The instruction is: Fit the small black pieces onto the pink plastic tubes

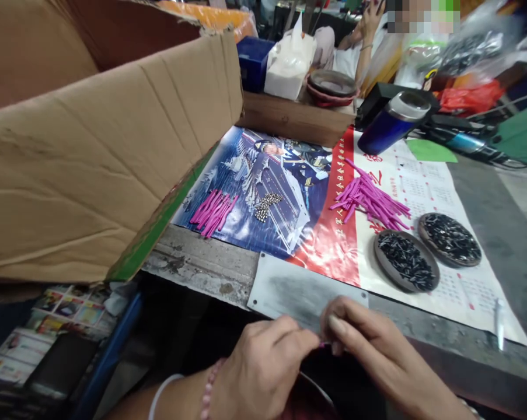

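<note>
My left hand [267,361], with a pink bead bracelet and a white band at the wrist, is closed in a pinch at the table's front edge. A bit of a thin magenta stick [322,345] shows at its fingertips. My right hand [372,341] is pinched closed right beside it, its fingertips meeting the left ones; what lies inside them is hidden. Past the hands, a loose pile of magenta sticks [370,198] lies on a printed poster [320,251]. Two shallow bowls [436,274] of small dark pin-like parts stand to the right.
A large cardboard box [114,151] fills the left side. A smaller bundle of magenta sticks [213,213] and small shiny metal pieces [267,205] lie on the poster. Farther back are a blue tumbler [388,125], stacked dishes [332,87] and another person's hand [370,20].
</note>
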The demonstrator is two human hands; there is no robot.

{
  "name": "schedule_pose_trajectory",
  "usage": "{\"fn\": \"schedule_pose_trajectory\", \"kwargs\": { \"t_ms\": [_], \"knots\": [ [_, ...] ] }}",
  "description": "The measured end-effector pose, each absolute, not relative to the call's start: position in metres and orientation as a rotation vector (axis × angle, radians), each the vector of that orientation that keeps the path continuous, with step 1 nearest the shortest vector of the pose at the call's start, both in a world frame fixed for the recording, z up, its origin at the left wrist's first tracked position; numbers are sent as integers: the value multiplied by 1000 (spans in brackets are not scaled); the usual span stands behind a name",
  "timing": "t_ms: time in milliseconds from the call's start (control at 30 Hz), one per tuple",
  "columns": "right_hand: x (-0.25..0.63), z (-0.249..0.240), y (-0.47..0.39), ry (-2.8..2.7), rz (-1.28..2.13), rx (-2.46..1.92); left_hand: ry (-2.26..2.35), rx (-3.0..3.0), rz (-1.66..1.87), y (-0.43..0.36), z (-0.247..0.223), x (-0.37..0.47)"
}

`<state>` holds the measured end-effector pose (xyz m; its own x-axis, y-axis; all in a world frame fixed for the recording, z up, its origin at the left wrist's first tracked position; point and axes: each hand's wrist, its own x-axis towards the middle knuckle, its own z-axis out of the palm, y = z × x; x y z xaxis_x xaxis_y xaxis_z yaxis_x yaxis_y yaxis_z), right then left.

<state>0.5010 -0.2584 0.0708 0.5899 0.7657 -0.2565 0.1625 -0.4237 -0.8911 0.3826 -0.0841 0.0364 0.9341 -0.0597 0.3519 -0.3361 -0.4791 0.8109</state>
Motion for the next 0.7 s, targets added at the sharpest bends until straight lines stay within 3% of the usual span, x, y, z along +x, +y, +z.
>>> {"fn": "schedule_pose_trajectory", "kwargs": {
  "t_ms": [233,700],
  "knots": [
    [568,67,-197,-1132,363,-2195,-28,1756,275,-74,37,380],
    [610,42,-101,-1391,311,-2582,131,1670,206,-48,3,360]
  ]
}}
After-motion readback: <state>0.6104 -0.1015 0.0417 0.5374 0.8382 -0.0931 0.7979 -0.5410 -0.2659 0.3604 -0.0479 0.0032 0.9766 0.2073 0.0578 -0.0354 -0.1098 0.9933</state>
